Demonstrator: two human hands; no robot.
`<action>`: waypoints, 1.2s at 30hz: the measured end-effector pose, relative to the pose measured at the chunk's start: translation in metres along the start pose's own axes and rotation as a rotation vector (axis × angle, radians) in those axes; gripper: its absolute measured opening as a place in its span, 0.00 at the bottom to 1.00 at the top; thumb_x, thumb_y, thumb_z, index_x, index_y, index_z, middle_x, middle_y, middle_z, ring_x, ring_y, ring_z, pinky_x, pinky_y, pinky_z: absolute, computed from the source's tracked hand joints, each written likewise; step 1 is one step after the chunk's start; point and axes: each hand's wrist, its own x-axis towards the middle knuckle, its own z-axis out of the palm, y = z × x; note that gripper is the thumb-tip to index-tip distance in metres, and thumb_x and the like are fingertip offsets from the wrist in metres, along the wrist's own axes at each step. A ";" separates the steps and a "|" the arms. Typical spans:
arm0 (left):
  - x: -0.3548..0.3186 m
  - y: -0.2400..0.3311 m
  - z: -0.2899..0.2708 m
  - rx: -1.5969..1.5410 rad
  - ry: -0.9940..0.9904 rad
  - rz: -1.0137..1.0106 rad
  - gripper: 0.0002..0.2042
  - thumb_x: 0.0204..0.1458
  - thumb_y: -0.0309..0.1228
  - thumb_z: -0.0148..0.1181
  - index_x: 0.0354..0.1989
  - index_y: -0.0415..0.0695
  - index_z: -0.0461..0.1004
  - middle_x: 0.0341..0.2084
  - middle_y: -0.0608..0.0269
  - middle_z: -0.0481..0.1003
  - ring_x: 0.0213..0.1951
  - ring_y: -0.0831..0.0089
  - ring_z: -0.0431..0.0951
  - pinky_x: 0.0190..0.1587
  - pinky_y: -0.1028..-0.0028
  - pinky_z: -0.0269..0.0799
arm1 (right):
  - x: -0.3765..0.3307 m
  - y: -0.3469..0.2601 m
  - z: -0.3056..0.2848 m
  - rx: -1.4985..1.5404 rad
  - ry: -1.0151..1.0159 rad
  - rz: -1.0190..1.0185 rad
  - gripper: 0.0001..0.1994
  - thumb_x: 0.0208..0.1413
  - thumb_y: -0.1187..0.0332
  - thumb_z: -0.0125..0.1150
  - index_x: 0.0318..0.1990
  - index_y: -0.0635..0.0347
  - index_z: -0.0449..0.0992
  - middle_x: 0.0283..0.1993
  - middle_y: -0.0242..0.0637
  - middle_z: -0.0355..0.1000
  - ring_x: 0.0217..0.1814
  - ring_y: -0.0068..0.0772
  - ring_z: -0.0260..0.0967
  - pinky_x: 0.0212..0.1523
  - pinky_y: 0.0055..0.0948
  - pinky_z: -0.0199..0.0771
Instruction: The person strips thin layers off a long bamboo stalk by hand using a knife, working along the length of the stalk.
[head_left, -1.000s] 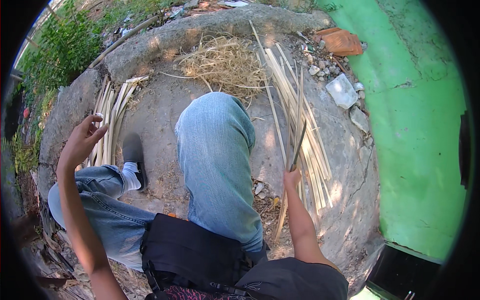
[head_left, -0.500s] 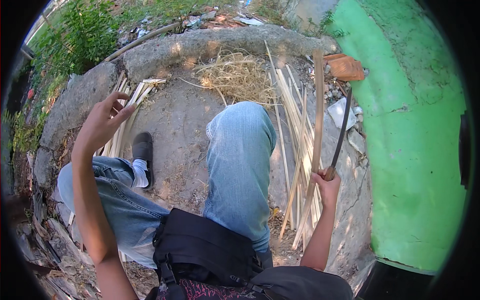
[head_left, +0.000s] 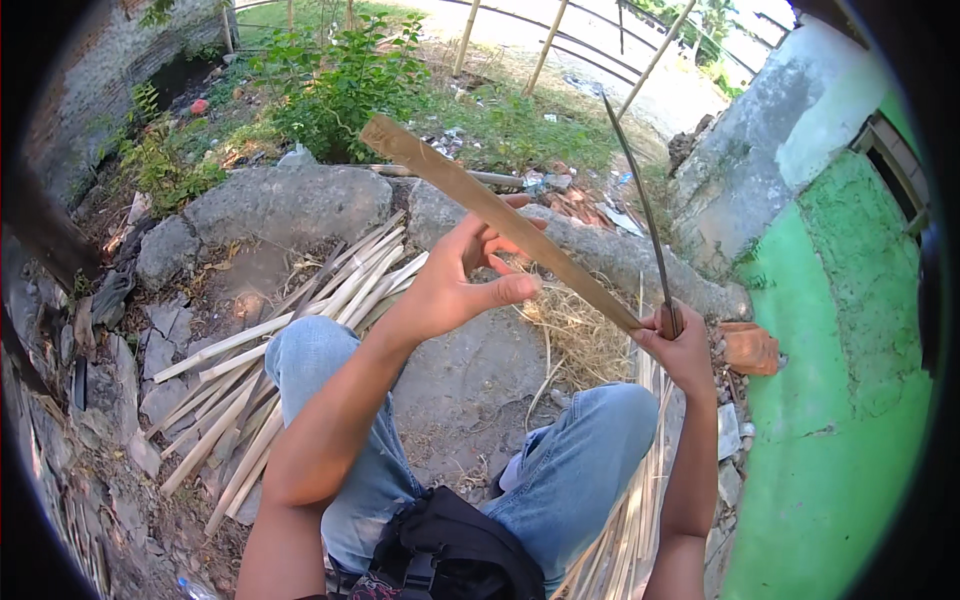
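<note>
My right hand (head_left: 678, 345) is closed around the handle of a long, thin dark-bladed knife (head_left: 650, 215), its blade pointing up and away. The same hand also pinches the near end of a flat brown bamboo strip (head_left: 560, 260), which slants up to the left. My left hand (head_left: 465, 275) is open beside the strip's middle, thumb and fingers apart. Some of its fingers pass behind the strip; whether they touch it I cannot tell.
Split pale strips (head_left: 245, 410) lie piled beside my left knee, and more strips (head_left: 625, 510) lie by my right leg. Curly shavings (head_left: 575, 335) are heaped ahead. A broken concrete curb (head_left: 290, 205) crosses in front; a green wall (head_left: 830, 450) stands at the right.
The view has tilted up toward the yard. My left hand has come across to the strip. The strip, upright before, now leans to the left; my right hand still holds it and the knife.
</note>
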 end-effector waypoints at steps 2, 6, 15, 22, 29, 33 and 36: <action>0.000 0.003 -0.016 -0.049 0.095 -0.135 0.25 0.57 0.43 0.53 0.55 0.35 0.63 0.46 0.51 0.73 0.43 0.72 0.75 0.40 0.73 0.72 | 0.026 -0.020 0.022 -0.114 -0.048 -0.026 0.10 0.43 0.72 0.69 0.26 0.62 0.71 0.24 0.32 0.72 0.26 0.18 0.67 0.27 0.22 0.66; 0.000 -0.002 -0.039 0.010 0.418 -0.223 0.16 0.60 0.38 0.50 0.42 0.34 0.72 0.30 0.54 0.79 0.29 0.75 0.79 0.30 0.78 0.74 | 0.038 -0.037 0.067 -0.238 -0.012 -0.180 0.13 0.47 0.63 0.68 0.24 0.62 0.72 0.19 0.27 0.66 0.21 0.17 0.59 0.23 0.24 0.59; -0.013 0.001 -0.062 0.460 0.543 -0.128 0.12 0.58 0.33 0.54 0.37 0.34 0.73 0.22 0.60 0.76 0.25 0.81 0.75 0.28 0.79 0.70 | -0.007 -0.007 0.085 0.055 -0.054 0.257 0.20 0.49 0.56 0.66 0.18 0.60 0.68 0.14 0.22 0.56 0.17 0.14 0.50 0.17 0.24 0.49; -0.015 -0.012 -0.057 0.709 0.422 -0.179 0.19 0.60 0.37 0.50 0.53 0.35 0.62 0.38 0.57 0.74 0.38 0.75 0.72 0.42 0.75 0.67 | -0.021 0.025 0.098 -0.088 -0.051 0.284 0.20 0.46 0.53 0.66 0.30 0.66 0.74 0.16 0.30 0.62 0.19 0.23 0.58 0.22 0.28 0.59; -0.002 -0.021 -0.050 0.470 0.452 -0.048 0.30 0.62 0.51 0.36 0.57 0.33 0.60 0.36 0.60 0.71 0.38 0.76 0.69 0.44 0.73 0.64 | -0.024 0.010 0.092 -0.081 -0.139 0.375 0.22 0.48 0.57 0.65 0.46 0.61 0.69 0.18 0.29 0.64 0.19 0.20 0.58 0.22 0.24 0.57; 0.007 -0.026 -0.043 0.386 0.461 -0.040 0.17 0.59 0.41 0.51 0.43 0.37 0.71 0.29 0.67 0.72 0.34 0.80 0.68 0.40 0.77 0.64 | -0.027 0.013 0.085 0.020 -0.147 0.407 0.20 0.50 0.59 0.64 0.46 0.60 0.69 0.18 0.27 0.65 0.18 0.15 0.56 0.21 0.22 0.53; 0.009 -0.023 -0.043 0.325 0.458 -0.083 0.12 0.56 0.37 0.57 0.37 0.38 0.72 0.28 0.63 0.75 0.33 0.78 0.73 0.40 0.77 0.66 | -0.029 0.015 0.082 0.104 -0.166 0.424 0.19 0.51 0.60 0.63 0.46 0.60 0.69 0.18 0.25 0.65 0.18 0.14 0.54 0.19 0.21 0.50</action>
